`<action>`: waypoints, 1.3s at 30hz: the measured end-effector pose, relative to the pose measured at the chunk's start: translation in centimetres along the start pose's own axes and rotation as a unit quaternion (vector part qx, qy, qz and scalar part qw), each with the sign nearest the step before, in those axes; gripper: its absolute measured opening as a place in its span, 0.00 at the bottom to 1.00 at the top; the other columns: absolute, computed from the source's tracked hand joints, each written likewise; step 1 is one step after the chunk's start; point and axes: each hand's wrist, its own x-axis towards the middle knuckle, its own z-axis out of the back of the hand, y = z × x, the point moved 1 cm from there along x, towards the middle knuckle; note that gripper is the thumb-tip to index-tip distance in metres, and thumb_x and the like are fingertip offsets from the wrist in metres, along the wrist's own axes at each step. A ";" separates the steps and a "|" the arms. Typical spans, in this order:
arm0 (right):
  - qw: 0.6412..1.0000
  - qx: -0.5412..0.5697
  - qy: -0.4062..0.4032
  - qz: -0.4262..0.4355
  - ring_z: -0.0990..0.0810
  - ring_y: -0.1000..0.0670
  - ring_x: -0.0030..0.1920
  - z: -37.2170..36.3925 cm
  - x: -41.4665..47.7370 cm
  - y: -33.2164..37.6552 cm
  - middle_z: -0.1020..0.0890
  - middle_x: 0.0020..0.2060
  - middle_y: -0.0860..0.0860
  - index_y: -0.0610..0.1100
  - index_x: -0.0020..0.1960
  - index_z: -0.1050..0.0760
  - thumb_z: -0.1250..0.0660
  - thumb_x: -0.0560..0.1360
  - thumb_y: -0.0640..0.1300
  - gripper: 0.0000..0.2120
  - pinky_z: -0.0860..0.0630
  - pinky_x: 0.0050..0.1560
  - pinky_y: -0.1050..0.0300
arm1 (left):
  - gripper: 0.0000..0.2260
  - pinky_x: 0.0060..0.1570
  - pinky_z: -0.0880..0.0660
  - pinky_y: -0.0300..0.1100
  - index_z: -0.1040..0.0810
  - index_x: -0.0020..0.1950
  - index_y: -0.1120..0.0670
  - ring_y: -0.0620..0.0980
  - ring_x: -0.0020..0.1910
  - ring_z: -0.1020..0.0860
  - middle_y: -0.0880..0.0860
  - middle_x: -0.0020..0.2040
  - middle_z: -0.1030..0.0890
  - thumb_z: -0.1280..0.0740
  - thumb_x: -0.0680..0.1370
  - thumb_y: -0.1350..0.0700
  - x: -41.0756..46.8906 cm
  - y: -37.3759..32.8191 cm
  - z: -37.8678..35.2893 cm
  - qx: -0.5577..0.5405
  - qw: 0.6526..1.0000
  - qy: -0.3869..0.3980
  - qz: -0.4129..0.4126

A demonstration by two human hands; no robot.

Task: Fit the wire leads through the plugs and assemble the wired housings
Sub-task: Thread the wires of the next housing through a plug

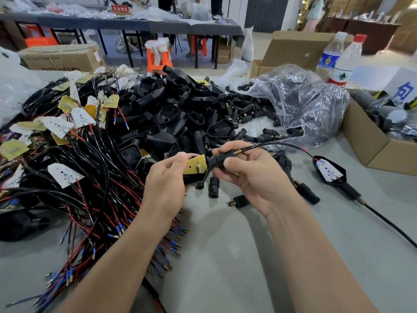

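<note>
Left hand (pixel 167 179) has a tight grip, pinching a small yellow circuit board (pixel 195 164). Right hand (pixel 250 175) is curled round a black plug with a brass threaded end (pixel 222 157), just above the grey surface (pixel 225 245). One black cable (pixel 270 144) exits the plug. Two loose black plugs (pixel 213 187) lie right below, and one finished black housing (pixel 329 171) sits to the right. The black bit under the board is mostly hidden.

I read red sign (pixel 120 8) on far table (pixel 169 27): "不合格", last character unclear. White card (pixel 400 85), right: blue "向", partly cut.
</note>
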 end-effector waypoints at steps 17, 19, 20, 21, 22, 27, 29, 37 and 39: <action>0.994 0.058 -0.087 -0.026 0.14 0.45 0.47 0.1 0.5 -0.6 0.14 0.44 0.42 0.38 0.50 0.20 0.36 0.77 0.25 0.11 0.16 0.45 0.55 | 0.04 0.59 0.30 0.40 0.11 0.47 0.45 0.44 0.54 0.17 0.43 0.51 0.13 0.25 0.76 0.53 -0.1 0.1 1.0 0.303 0.859 -0.196 -0.364; 0.991 0.080 -0.104 -0.016 0.13 0.46 0.46 0.3 0.6 -0.4 0.13 0.43 0.43 0.39 0.49 0.19 0.37 0.77 0.25 0.12 0.15 0.47 0.53 | 0.04 0.65 0.31 0.38 0.12 0.45 0.38 0.38 0.61 0.21 0.37 0.55 0.15 0.27 0.74 0.46 0.2 -0.3 0.9 0.230 0.930 -0.124 -0.257; 0.990 0.092 -0.108 -0.012 0.13 0.46 0.45 0.4 0.7 -0.4 0.14 0.43 0.43 0.38 0.49 0.19 0.37 0.77 0.25 0.12 0.15 0.48 0.53 | 0.04 0.67 0.31 0.37 0.13 0.44 0.34 0.35 0.62 0.23 0.34 0.56 0.17 0.28 0.73 0.43 0.3 -0.3 0.9 0.171 0.962 -0.093 -0.192; 0.989 0.101 -0.106 -0.007 0.13 0.46 0.44 0.5 0.8 -0.4 0.14 0.43 0.43 0.38 0.48 0.19 0.37 0.77 0.24 0.13 0.15 0.49 0.52 | 0.04 0.67 0.30 0.38 0.14 0.43 0.32 0.33 0.62 0.23 0.32 0.57 0.17 0.27 0.73 0.42 0.4 -0.3 0.9 0.110 0.981 -0.076 -0.138; 0.989 0.105 -0.100 -0.003 0.13 0.46 0.44 0.5 0.8 -0.4 0.14 0.43 0.43 0.38 0.48 0.20 0.38 0.77 0.24 0.13 0.15 0.50 0.52 | 0.04 0.65 0.27 0.40 0.14 0.44 0.32 0.33 0.60 0.21 0.33 0.57 0.17 0.26 0.73 0.43 0.5 -0.3 0.8 0.053 0.991 -0.074 -0.101; 0.995 0.079 -0.047 0.031 0.15 0.46 0.47 0.3 0.7 -0.5 0.14 0.45 0.44 0.39 0.49 0.21 0.39 0.76 0.23 0.14 0.17 0.55 0.51 | 0.19 0.40 0.15 0.45 0.21 0.69 0.47 0.50 0.49 0.13 0.45 0.48 0.13 0.27 0.79 0.59 0.9 0.4 0.2 -0.132 0.990 -0.027 0.031; 0.996 0.075 -0.034 0.036 0.15 0.46 0.47 0.4 0.7 -0.4 0.14 0.45 0.45 0.40 0.49 0.21 0.39 0.76 0.23 0.15 0.18 0.55 0.51 | 0.17 0.36 0.16 0.43 0.20 0.67 0.49 0.55 0.44 0.12 0.49 0.46 0.12 0.29 0.80 0.62 0.9 0.2 0.1 -0.153 0.986 0.001 0.059; 1.000 0.014 0.009 0.011 0.15 0.46 0.53 -0.5 0.2 -0.5 0.14 0.54 0.46 0.46 0.44 0.16 0.36 0.75 0.26 0.17 0.17 0.55 0.49 | 0.15 0.43 0.16 0.41 0.11 0.48 0.46 0.55 0.48 0.13 0.54 0.49 0.12 0.31 0.81 0.65 1.0 0.4 0.4 -0.169 0.985 -0.003 0.014; 1.000 -0.001 0.013 0.016 0.16 0.46 0.52 -0.7 0.1 -0.5 0.14 0.51 0.46 0.48 0.42 0.15 0.35 0.75 0.27 0.18 0.17 0.54 0.51 | 0.16 0.43 0.16 0.41 0.11 0.48 0.45 0.56 0.47 0.13 0.54 0.49 0.12 0.31 0.81 0.66 1.0 0.4 0.5 -0.172 0.985 0.001 0.010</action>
